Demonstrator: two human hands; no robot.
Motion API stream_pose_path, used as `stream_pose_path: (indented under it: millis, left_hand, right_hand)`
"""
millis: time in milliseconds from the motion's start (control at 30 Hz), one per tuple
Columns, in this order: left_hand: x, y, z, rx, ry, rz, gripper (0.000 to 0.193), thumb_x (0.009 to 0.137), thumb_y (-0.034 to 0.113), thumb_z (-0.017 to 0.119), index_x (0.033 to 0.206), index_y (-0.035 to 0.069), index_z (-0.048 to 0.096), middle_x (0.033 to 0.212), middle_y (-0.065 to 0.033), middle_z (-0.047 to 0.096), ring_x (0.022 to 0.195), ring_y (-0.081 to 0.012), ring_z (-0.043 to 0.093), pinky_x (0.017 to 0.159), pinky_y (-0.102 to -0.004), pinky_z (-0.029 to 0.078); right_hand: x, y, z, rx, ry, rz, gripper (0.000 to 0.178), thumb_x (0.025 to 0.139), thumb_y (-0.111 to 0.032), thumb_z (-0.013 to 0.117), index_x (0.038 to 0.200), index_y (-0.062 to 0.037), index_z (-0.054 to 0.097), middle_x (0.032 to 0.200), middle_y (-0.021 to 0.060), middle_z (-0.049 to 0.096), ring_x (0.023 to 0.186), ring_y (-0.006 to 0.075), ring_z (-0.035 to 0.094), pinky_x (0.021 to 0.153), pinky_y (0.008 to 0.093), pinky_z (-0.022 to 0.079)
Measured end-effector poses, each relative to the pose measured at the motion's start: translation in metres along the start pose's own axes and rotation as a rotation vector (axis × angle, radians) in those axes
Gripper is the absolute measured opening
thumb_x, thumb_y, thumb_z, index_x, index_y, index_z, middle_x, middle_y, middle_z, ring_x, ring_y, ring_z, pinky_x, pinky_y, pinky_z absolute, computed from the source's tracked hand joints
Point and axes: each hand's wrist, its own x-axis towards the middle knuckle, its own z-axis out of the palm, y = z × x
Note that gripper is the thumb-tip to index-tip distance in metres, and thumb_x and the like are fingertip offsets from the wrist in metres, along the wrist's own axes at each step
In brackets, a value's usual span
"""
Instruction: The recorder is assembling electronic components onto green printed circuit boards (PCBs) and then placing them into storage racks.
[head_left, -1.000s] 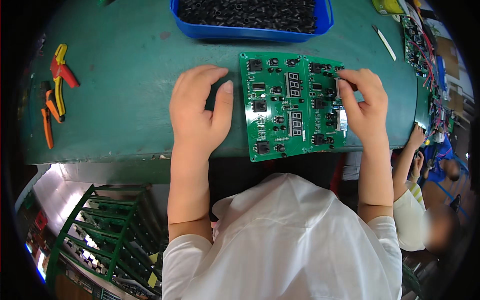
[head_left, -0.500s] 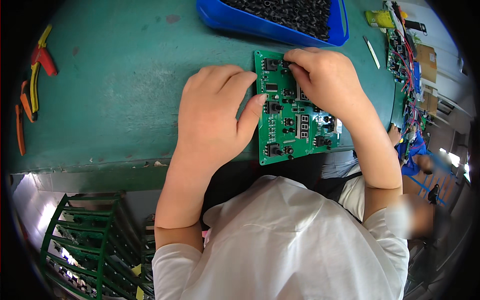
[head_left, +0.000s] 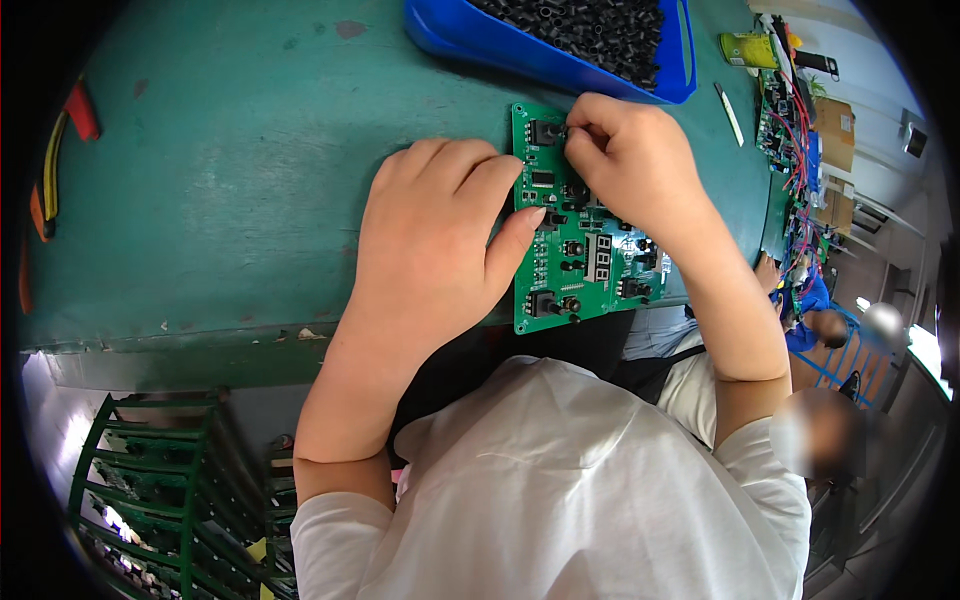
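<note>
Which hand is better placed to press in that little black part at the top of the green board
Probably the right hand: its fingers are pinched at the top left corner of the circuit board, beside a small black part. The left hand lies flat at the board's left edge, holding it down.

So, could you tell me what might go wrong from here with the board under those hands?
The green circuit board overhangs the table edge, so pressure from the right hand could tip it. The left hand rests only on its left rim and may let it slide. The fingertips could bend a small part.
</note>
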Motion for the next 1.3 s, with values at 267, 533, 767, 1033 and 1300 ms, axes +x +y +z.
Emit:
stream_pose_path:
  millis: [267,533,767,1033,1300]
  left_hand:
    - [0.002,0.002,-0.008,-0.020,-0.058,-0.068,0.025,0.076,0.018,0.066,0.095,0.003,0.061,0.096,-0.0099,0.060,0.086,-0.0292,0.055,0.078,-0.0388,0.043]
    - [0.002,0.000,-0.003,-0.007,-0.001,-0.014,0.027,0.070,0.018,0.069,0.091,0.004,0.059,0.087,-0.0082,0.057,0.082,-0.0275,0.054,0.074,-0.0398,0.042]
    - [0.001,-0.001,-0.004,-0.015,-0.013,-0.021,0.028,0.069,0.018,0.068,0.091,0.004,0.059,0.088,-0.0084,0.057,0.083,-0.0279,0.054,0.074,-0.0398,0.042]
    - [0.002,0.000,-0.004,-0.010,-0.005,-0.013,0.028,0.069,0.017,0.068,0.091,0.003,0.059,0.089,-0.0088,0.057,0.083,-0.0281,0.054,0.074,-0.0400,0.042]
    - [0.007,0.003,-0.002,-0.009,-0.011,0.015,0.030,0.070,0.015,0.068,0.096,0.003,0.061,0.099,-0.0110,0.058,0.092,-0.0301,0.054,0.079,-0.0415,0.043]
  right_hand:
    - [-0.013,0.018,-0.007,0.265,0.081,-0.034,0.015,0.082,-0.006,0.056,0.095,-0.0015,0.064,0.083,0.0155,0.064,0.074,0.0318,0.062,0.065,0.0373,0.049]
    - [-0.016,0.025,-0.013,0.112,0.058,-0.152,0.015,0.078,-0.005,0.058,0.092,-0.0038,0.064,0.079,0.0119,0.061,0.073,0.0305,0.060,0.062,0.0372,0.048]
    - [-0.013,0.031,-0.022,-0.237,-0.023,-0.539,0.033,0.065,-0.007,0.064,0.098,-0.0077,0.065,0.086,0.0039,0.058,0.076,0.0242,0.056,0.063,0.0354,0.046]
    - [-0.014,0.041,-0.029,-0.136,-0.009,-0.555,0.031,0.067,-0.006,0.062,0.098,-0.0053,0.064,0.085,0.0073,0.059,0.076,0.0254,0.056,0.065,0.0365,0.047]
    - [-0.073,0.081,-0.022,0.035,0.181,-0.140,0.024,0.076,0.005,0.054,0.098,0.0003,0.062,0.089,0.0141,0.061,0.080,0.0304,0.058,0.071,0.0355,0.047]
